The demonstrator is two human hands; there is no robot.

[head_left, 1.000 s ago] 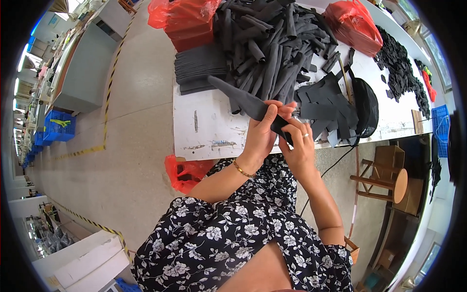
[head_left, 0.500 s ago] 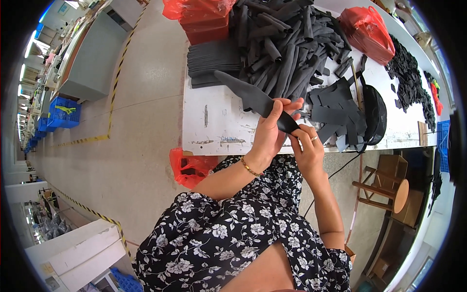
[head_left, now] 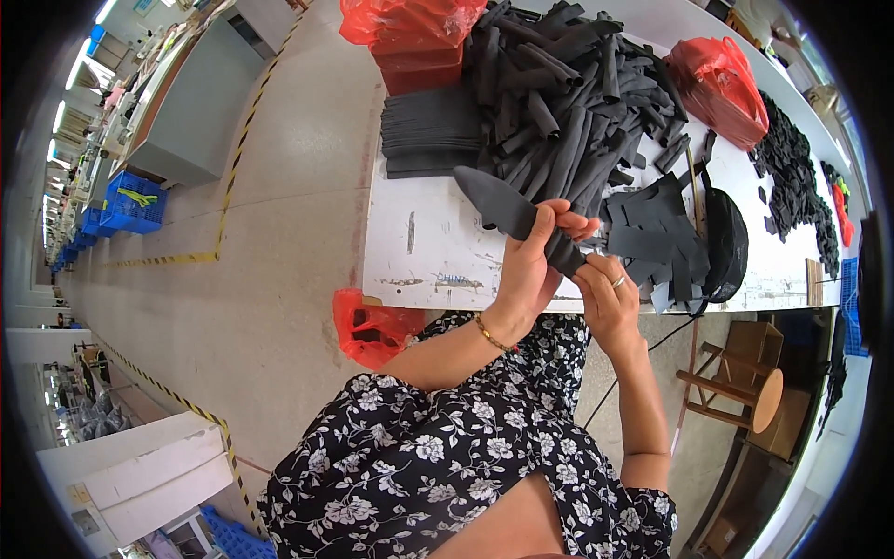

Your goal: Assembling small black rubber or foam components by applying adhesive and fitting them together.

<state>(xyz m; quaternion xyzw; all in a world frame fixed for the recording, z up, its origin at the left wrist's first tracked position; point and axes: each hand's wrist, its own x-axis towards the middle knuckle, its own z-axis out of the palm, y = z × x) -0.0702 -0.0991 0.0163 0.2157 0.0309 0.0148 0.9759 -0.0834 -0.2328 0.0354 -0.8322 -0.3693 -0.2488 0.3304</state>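
Note:
A long dark grey strip of soft sheet material [head_left: 500, 202], with a pointed far end, stretches between my two hands over the table's front edge. My left hand [head_left: 533, 261] grips its middle, thumb on top and fingers behind. At the near end, my right hand [head_left: 607, 296] pinches the strip, which looks folded or rolled narrow there. Just beyond lies a big heap of curled grey pieces [head_left: 568, 102]. Left of the heap is a neat stack of flat grey pieces [head_left: 428, 135]. Flat grey rectangles [head_left: 652, 233] lie loose to the right of my hands.
Red plastic bags stand at the back left [head_left: 416, 47] and back right [head_left: 717, 88] of the white table [head_left: 419, 270]. A black round object [head_left: 726, 244] sits beside the rectangles. Another red bag [head_left: 372, 331] hangs by the front edge. A wooden stool [head_left: 745, 387] stands at right.
The strip's near end, flatter before, now looks folded or rolled narrower between my hands. My hands have shifted slightly right and down in the picture, and the whole view has moved somewhat too.

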